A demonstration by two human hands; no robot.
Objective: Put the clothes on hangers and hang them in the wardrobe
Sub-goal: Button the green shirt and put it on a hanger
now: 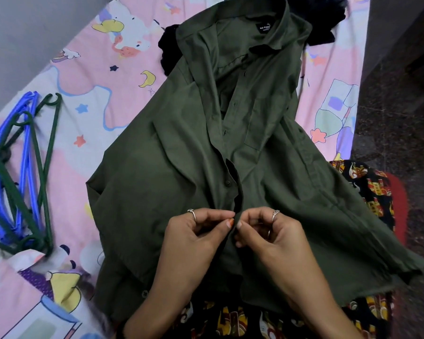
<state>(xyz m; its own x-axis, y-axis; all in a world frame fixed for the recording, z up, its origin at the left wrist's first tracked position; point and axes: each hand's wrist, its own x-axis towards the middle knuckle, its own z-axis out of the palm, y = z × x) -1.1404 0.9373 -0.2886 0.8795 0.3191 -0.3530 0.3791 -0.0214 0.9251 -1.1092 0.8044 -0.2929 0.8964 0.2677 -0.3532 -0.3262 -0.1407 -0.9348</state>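
Observation:
An olive green shirt [181,148] lies spread on the bed, front up, collar at the top. My left hand [194,236] and my right hand [274,238] meet at its button placket near the hem. Each pinches an edge of the placket between thumb and fingertips. The button between them is hidden by my fingers. A pile of green and blue plastic hangers [17,177] lies on the bed to the left of the shirt.
The bed has a pink cartoon-print sheet [103,69]. Dark clothes [318,23] lie under and behind the shirt's collar. A grey wall surface [22,33] stands at the upper left. A dark speckled floor [402,123] runs along the right.

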